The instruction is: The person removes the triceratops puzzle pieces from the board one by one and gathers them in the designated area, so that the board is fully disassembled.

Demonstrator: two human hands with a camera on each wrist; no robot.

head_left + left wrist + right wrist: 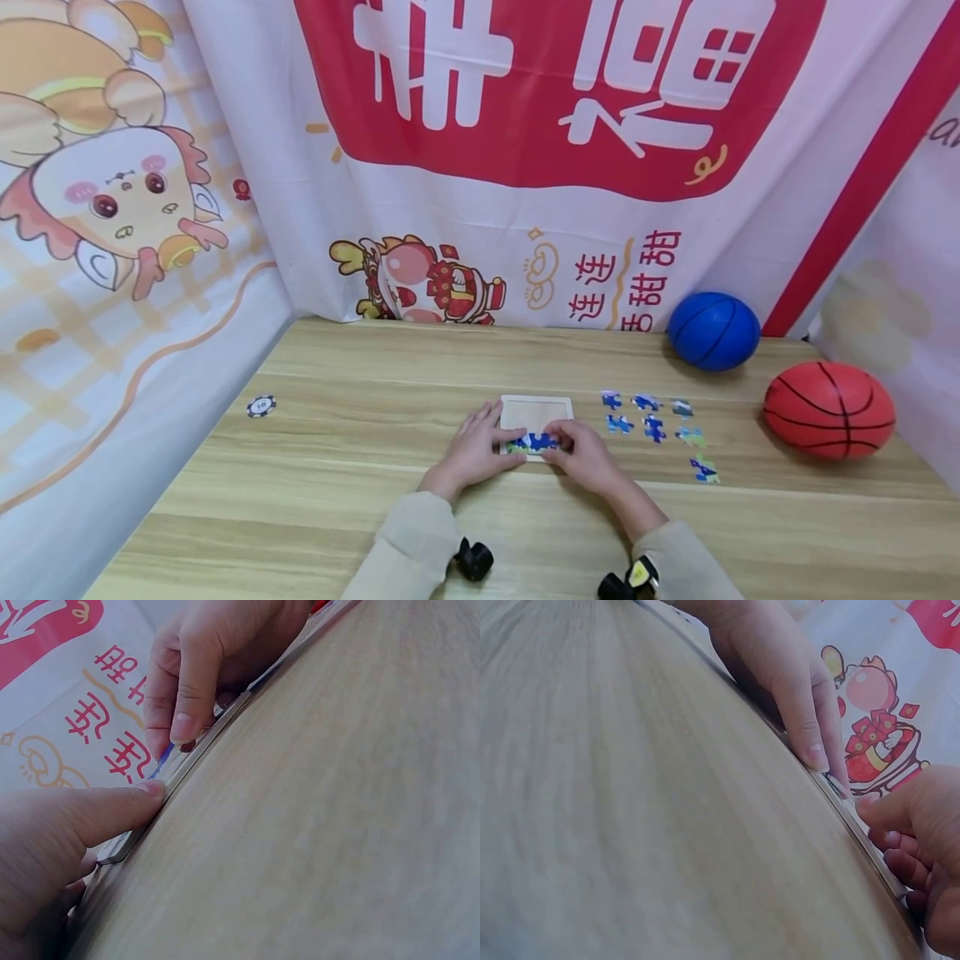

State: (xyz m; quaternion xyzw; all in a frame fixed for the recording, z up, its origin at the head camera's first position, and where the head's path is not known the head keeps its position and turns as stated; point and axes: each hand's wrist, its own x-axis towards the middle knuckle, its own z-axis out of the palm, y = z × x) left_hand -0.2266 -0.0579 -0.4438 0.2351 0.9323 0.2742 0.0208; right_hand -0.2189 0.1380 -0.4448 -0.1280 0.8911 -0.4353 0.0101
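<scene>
A square wooden puzzle tray (536,406) lies on the table, with a row of joined blue and green jigsaw pieces (529,442) along its near side. My left hand (472,446) rests at the tray's left edge, its fingers fairly straight and its thumb near the front rim. At the right end of the row, my right hand (585,457) has curled fingers, and its thumb and forefinger pinch a blue jigsaw piece (165,755). The fingertips hide much of that piece. In the right wrist view both hands meet low over the tray's rim.
Several loose jigsaw pieces (653,429) lie spread out right of the tray. Beyond them sit a blue ball (713,331) and a red ball (829,410). A poker chip (261,406) lies at the far left. A printed curtain (540,200) hangs behind the wooden table (337,475).
</scene>
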